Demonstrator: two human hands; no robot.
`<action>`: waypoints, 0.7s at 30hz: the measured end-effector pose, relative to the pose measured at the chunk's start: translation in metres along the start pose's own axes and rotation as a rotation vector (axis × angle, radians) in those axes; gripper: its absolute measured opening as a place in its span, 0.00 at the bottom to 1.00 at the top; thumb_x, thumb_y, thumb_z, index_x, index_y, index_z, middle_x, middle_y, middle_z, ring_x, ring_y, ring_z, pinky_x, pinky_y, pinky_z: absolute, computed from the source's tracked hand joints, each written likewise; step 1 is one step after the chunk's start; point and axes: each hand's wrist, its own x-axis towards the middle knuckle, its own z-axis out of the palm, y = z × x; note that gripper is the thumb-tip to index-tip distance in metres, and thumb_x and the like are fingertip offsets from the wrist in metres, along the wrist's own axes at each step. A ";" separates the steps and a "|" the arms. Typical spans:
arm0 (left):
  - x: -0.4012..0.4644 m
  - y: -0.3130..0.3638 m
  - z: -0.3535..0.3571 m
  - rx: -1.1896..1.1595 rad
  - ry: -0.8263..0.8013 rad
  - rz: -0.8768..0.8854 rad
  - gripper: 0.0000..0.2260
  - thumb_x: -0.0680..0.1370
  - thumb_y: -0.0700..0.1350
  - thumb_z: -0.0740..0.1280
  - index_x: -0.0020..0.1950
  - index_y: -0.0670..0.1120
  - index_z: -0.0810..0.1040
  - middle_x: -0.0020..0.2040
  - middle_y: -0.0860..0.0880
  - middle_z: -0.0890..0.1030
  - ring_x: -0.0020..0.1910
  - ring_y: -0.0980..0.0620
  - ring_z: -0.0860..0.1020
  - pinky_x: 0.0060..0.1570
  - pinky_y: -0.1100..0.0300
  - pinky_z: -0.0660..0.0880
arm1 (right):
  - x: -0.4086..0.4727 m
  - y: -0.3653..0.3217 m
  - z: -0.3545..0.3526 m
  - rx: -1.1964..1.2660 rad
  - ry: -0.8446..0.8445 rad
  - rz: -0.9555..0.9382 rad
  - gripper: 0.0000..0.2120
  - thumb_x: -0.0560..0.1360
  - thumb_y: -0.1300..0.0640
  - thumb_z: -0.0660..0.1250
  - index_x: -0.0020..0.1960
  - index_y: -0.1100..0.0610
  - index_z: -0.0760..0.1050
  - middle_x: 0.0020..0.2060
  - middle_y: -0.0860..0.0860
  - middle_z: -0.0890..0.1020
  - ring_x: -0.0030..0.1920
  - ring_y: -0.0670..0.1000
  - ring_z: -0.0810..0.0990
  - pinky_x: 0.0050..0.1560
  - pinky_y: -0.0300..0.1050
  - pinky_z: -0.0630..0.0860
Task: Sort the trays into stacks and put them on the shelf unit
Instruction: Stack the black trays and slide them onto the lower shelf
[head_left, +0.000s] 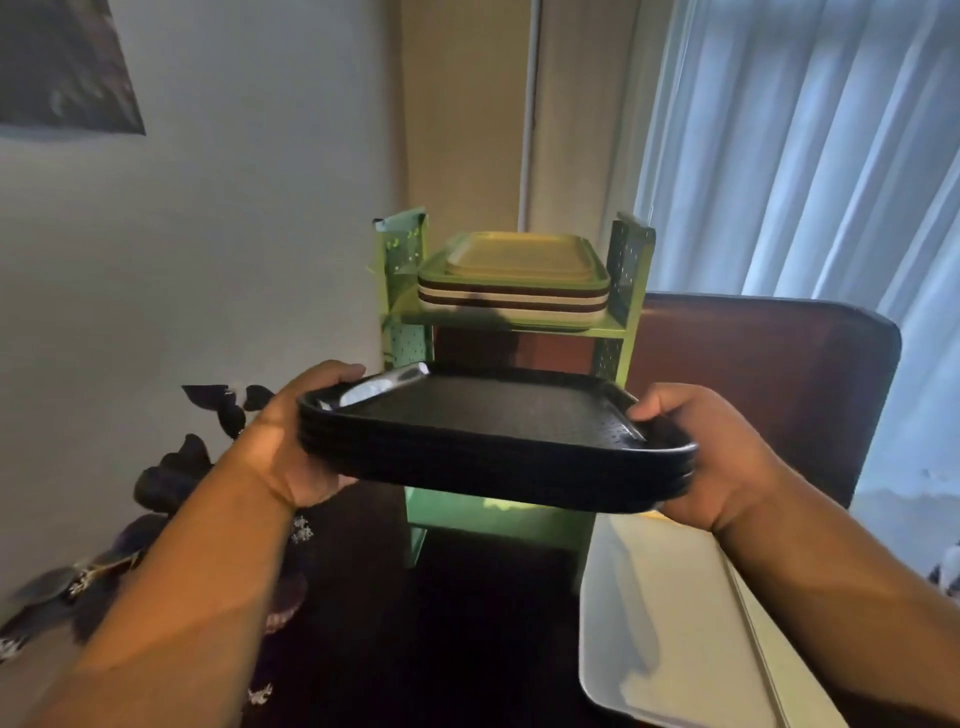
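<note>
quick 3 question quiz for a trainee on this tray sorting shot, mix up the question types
1. True or false: the stack of black trays already rests on the green shelf unit.
2. Multiple choice: how is the black stack held? A) left hand only B) right hand only C) both hands, one at each end
3. Fill the gap: the mixed stack on the top shelf has a ______ tray uppermost.

Key
1. False. It is held in the air in front of the unit.
2. C. The left hand and right hand each have a grip on one end.
3. Yellow.
</note>
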 end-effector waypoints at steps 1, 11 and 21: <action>0.005 -0.001 -0.002 -0.023 -0.015 -0.011 0.11 0.76 0.49 0.66 0.41 0.42 0.80 0.31 0.45 0.81 0.27 0.47 0.81 0.28 0.58 0.80 | 0.008 0.004 0.002 0.030 0.031 0.000 0.22 0.75 0.63 0.52 0.29 0.63 0.79 0.28 0.56 0.78 0.27 0.54 0.80 0.24 0.41 0.78; 0.076 -0.056 0.002 -0.240 0.106 -0.079 0.13 0.76 0.35 0.53 0.44 0.34 0.77 0.31 0.41 0.81 0.27 0.48 0.81 0.25 0.63 0.78 | 0.089 0.050 -0.039 0.208 0.276 0.054 0.17 0.78 0.62 0.53 0.49 0.66 0.80 0.42 0.60 0.84 0.40 0.59 0.85 0.36 0.50 0.83; 0.136 -0.114 -0.006 -0.436 0.340 -0.056 0.08 0.68 0.40 0.66 0.45 0.41 0.80 0.43 0.42 0.82 0.45 0.39 0.83 0.51 0.43 0.81 | 0.066 0.092 -0.047 -0.178 0.264 0.524 0.20 0.77 0.43 0.63 0.53 0.60 0.78 0.39 0.57 0.83 0.35 0.57 0.82 0.36 0.45 0.76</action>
